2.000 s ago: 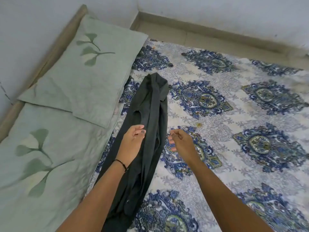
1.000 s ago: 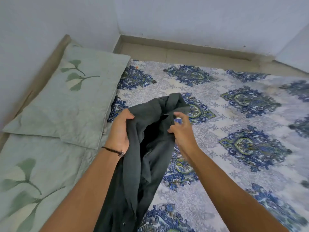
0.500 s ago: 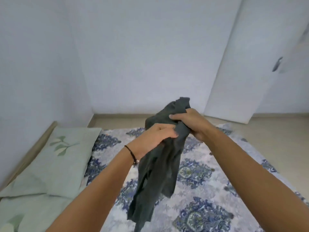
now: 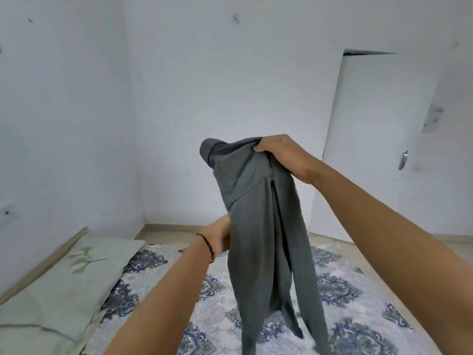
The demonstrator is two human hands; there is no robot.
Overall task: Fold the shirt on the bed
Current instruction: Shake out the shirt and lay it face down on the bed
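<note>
Two pale green pillows [image 4: 69, 272] with a leaf print lie along the left wall, overlapping the edge of the bed [image 4: 363, 290], whose cover carries blue medallions on a light ground. Moving right, the person's left hand [image 4: 220, 237] is low, at the near edge of the hanging cloth; its fingers are hidden behind the fabric, so whether it is pinching anything cannot be told, though it is touching the material. A thin dark band circles that wrist. Next comes the dark grey shirt [image 4: 263, 226] itself, lifted clear above the bed and dangling in a long, bunched column, its lower ends trailing toward the cover. Higher and to the right, the right hand [image 4: 281, 155] is clenched around a gathered top part of the garment, carrying its weight. Beyond, a white door [image 4: 384, 149] stands in the far wall. As I judge it, folding has not begun: this is the shaking-out and sorting step. The next move calls for finding the two shoulders, one in each hand, then spreading the garment flat on the cover.
</note>
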